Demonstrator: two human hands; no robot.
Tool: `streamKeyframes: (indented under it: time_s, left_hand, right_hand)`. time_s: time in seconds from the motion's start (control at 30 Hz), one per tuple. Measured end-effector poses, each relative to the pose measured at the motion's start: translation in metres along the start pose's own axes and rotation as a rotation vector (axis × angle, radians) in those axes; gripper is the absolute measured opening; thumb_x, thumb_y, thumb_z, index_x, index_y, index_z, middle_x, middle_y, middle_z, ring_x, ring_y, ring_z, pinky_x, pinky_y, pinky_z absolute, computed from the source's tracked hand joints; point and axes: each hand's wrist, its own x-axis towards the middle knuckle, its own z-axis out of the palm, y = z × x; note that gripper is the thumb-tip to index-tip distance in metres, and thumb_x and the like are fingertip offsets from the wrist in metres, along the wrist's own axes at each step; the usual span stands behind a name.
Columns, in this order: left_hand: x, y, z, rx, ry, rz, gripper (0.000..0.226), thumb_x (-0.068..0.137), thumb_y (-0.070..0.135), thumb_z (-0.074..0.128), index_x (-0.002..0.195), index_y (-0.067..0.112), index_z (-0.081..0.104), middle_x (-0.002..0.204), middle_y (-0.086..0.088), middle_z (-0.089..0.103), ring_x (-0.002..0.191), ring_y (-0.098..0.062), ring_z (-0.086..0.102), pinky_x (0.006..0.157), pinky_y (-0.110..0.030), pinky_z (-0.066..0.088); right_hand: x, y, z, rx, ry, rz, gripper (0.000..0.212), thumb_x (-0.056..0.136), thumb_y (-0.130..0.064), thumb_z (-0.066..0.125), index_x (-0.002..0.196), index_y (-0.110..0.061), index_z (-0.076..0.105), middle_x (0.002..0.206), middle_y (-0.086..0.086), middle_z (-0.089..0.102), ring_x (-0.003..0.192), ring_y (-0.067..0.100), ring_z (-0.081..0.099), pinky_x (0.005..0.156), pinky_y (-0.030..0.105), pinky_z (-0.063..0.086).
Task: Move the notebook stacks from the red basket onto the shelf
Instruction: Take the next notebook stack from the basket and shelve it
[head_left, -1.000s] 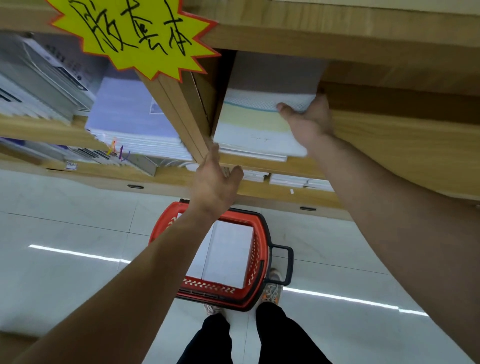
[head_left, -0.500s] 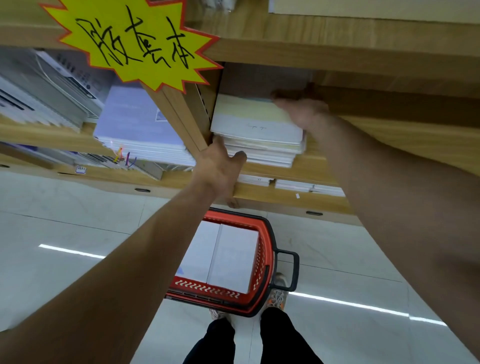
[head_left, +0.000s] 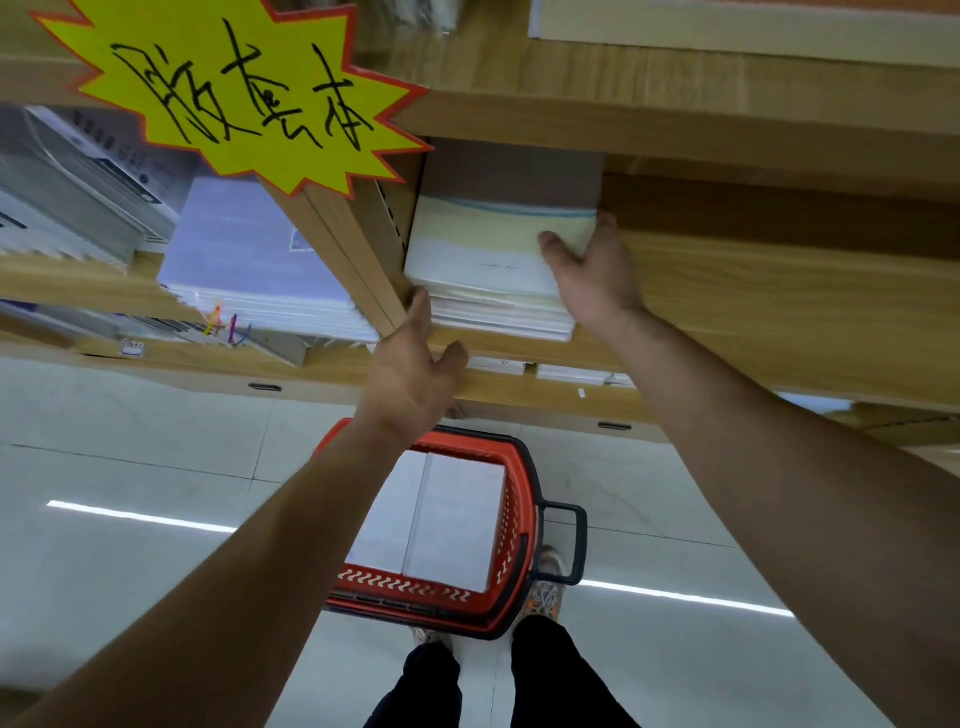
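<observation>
A stack of pale yellow and white notebooks (head_left: 483, 260) lies in a wooden shelf (head_left: 753, 291) compartment at eye level. My right hand (head_left: 592, 270) grips the stack's right edge, thumb on the top cover. My left hand (head_left: 415, 374) touches the stack's front left corner, fingers loosely spread at the shelf lip. On the floor below stands the red basket (head_left: 519, 519) with two white notebook stacks (head_left: 441, 514) side by side inside it.
A yellow starburst sign (head_left: 234, 93) hangs from the upper shelf board. The compartment to the left holds lilac notebooks (head_left: 249, 260) and grey packs (head_left: 78, 182). A wooden divider (head_left: 353, 249) separates the compartments. My feet stand just behind the basket on the pale tiled floor (head_left: 130, 545).
The stack has settled flat in the compartment. My right hand slid from its back corner to its right edge, and my left hand rose to the front left corner.
</observation>
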Motion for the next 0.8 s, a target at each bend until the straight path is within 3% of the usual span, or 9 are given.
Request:
streamKeyframes:
  time_s: [0.1, 0.2, 0.4, 0.53, 0.67, 0.73, 0.8]
  left_hand:
    - [0.002, -0.002, 0.003, 0.074, -0.041, -0.016, 0.071, 0.102, 0.034, 0.053, 0.161, 0.025, 0.014, 0.148, -0.009, 0.050, 0.101, -0.014, 0.057, 0.085, -0.024, 0.043]
    - [0.006, 0.006, 0.010, 0.119, -0.056, -0.030, 0.074, 0.102, 0.036, 0.054, 0.160, 0.021, 0.011, 0.153, -0.011, 0.045, 0.120, -0.027, 0.058, 0.086, -0.023, 0.038]
    - [0.012, 0.008, 0.017, 0.089, -0.054, -0.038, 0.068, 0.100, 0.033, 0.056, 0.154, 0.019, 0.019, 0.144, -0.014, 0.050, 0.117, -0.033, 0.059, 0.089, -0.035, 0.052]
    - [0.012, 0.008, 0.025, 0.061, -0.018, 0.000, 0.066, 0.099, 0.024, 0.056, 0.153, 0.012, 0.020, 0.151, -0.017, 0.039, 0.127, -0.036, 0.051, 0.101, -0.047, 0.050]
    - [0.005, 0.009, 0.018, 0.021, -0.032, -0.048, 0.073, 0.100, 0.025, 0.055, 0.160, 0.020, 0.014, 0.164, -0.007, 0.027, 0.137, -0.030, 0.045, 0.109, -0.035, 0.042]
    - [-0.003, 0.004, 0.008, 0.039, -0.054, -0.067, 0.070, 0.100, 0.027, 0.054, 0.161, 0.023, 0.019, 0.162, -0.006, 0.033, 0.130, -0.019, 0.051, 0.098, -0.023, 0.044]
    - [-0.016, -0.006, -0.002, 0.057, -0.075, -0.094, 0.060, 0.099, 0.029, 0.053, 0.155, 0.024, 0.034, 0.148, -0.009, 0.052, 0.111, -0.013, 0.061, 0.083, -0.017, 0.049]
  right_hand:
    - [0.002, 0.000, 0.000, -0.005, -0.009, -0.001, 0.053, 0.096, -0.042, 0.061, 0.137, -0.012, 0.043, 0.130, 0.004, 0.063, 0.116, 0.022, 0.061, 0.087, 0.022, 0.043]
    - [0.003, -0.001, -0.001, -0.024, -0.021, -0.002, 0.054, 0.097, -0.045, 0.059, 0.136, -0.011, 0.045, 0.130, 0.006, 0.062, 0.117, 0.025, 0.060, 0.086, 0.022, 0.042]
    - [0.004, -0.007, 0.002, -0.030, -0.030, 0.040, 0.055, 0.098, -0.044, 0.057, 0.137, -0.009, 0.039, 0.134, 0.008, 0.059, 0.121, 0.027, 0.059, 0.091, 0.025, 0.044]
    - [0.007, -0.007, 0.003, -0.039, -0.028, 0.031, 0.058, 0.097, -0.049, 0.055, 0.136, -0.008, 0.039, 0.137, 0.009, 0.057, 0.124, 0.029, 0.057, 0.098, 0.031, 0.046]
    - [0.001, -0.008, -0.008, -0.036, -0.102, 0.063, 0.062, 0.095, -0.055, 0.056, 0.139, -0.014, 0.040, 0.136, 0.004, 0.058, 0.122, 0.027, 0.057, 0.094, 0.030, 0.044]
    - [-0.016, -0.007, -0.015, 0.037, -0.140, 0.054, 0.061, 0.092, -0.057, 0.058, 0.141, -0.024, 0.043, 0.132, -0.005, 0.061, 0.119, 0.020, 0.059, 0.092, 0.030, 0.043]
    - [-0.046, 0.005, -0.017, 0.024, -0.159, 0.050, 0.059, 0.092, -0.057, 0.059, 0.142, -0.029, 0.042, 0.131, -0.008, 0.060, 0.115, 0.016, 0.058, 0.089, 0.030, 0.041]
